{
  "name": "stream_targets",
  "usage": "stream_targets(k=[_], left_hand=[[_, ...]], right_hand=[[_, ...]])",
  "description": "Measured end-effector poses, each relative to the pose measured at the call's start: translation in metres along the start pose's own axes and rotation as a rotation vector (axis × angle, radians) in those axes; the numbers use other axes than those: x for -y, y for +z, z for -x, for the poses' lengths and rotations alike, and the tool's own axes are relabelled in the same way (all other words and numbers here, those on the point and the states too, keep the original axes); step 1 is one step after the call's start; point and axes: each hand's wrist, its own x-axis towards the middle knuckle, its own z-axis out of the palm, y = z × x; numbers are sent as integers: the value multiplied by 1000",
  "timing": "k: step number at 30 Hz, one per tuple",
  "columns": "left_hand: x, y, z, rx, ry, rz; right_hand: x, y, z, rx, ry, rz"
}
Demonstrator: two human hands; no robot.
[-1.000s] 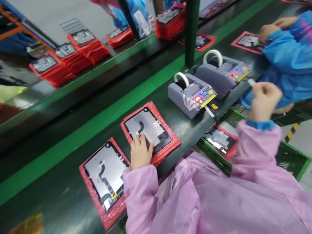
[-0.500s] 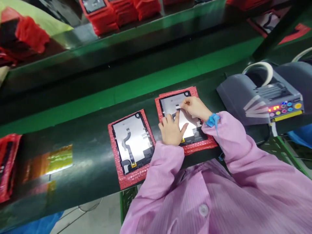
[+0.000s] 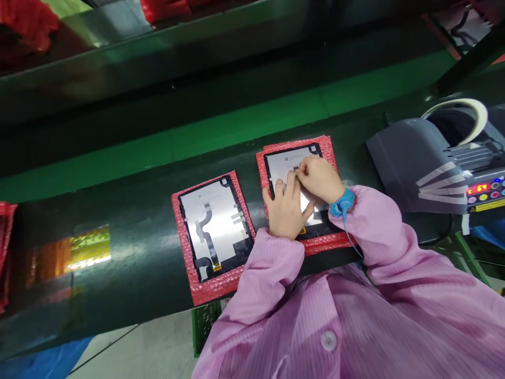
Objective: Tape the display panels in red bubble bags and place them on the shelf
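My left hand lies on the right-hand display panel, fingers spread, a fingertip beside a small dark connector on its silvery back. Close against that fingertip, my right hand is pinched at the connector; the small pale strip in its fingertips is mostly hidden. This panel has a black frame and lies on red bubble wrap. To its left, a second display panel rests on red bubble wrap, showing a grey ribbon cable with a gold end.
A grey machine with a lit red readout stands at the right on the dark green bench. Above the far side runs a shelf with red-wrapped stacks. A red-wrapped stack sits at the left edge.
My right fingertips have closed in on the connector, covering the pale strip that showed before. My left fingers have shifted beside them. The camera view has shifted slightly.
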Motion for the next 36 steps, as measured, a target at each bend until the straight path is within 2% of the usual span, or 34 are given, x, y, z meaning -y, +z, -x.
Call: stream_targets(k=[2,5,7,10,13,15,19,23,25,28,31,33,36], left_hand=[[2,2,-1,1,40,54],[10,5,1,-28,46,142],[17,6,5,-117,-50,196],[30,9,12,-253,-315,262],[39,10,16,-208,-431,321],[41,10,16,-162,-433,340],[37,3,12,-143,-412,324],[26,-5,5,-123,-269,267],[19,-5,3,-112,-226,216],[14,1,2,-167,-351,203],[22,9,1,-185,-495,314],[33,14,-1,-158,-556,452],[49,20,-5,-118,-593,815]], right_hand=[[0,-4,4,-42,55,38],[-11,-16,10,-181,180,77],[-25,-22,14,-252,196,76],[-47,-21,19,-255,165,18],[-60,-13,23,-238,154,-68],[-62,-8,25,-237,127,-110],[-53,-8,25,-295,79,-99],[-42,-8,20,-245,-202,-78],[-42,-6,17,-245,-242,-66],[-49,-3,16,-294,-66,-46],[-60,-3,16,-244,107,-107],[-67,-2,14,-229,161,-233],[-73,1,11,-213,216,-518]])
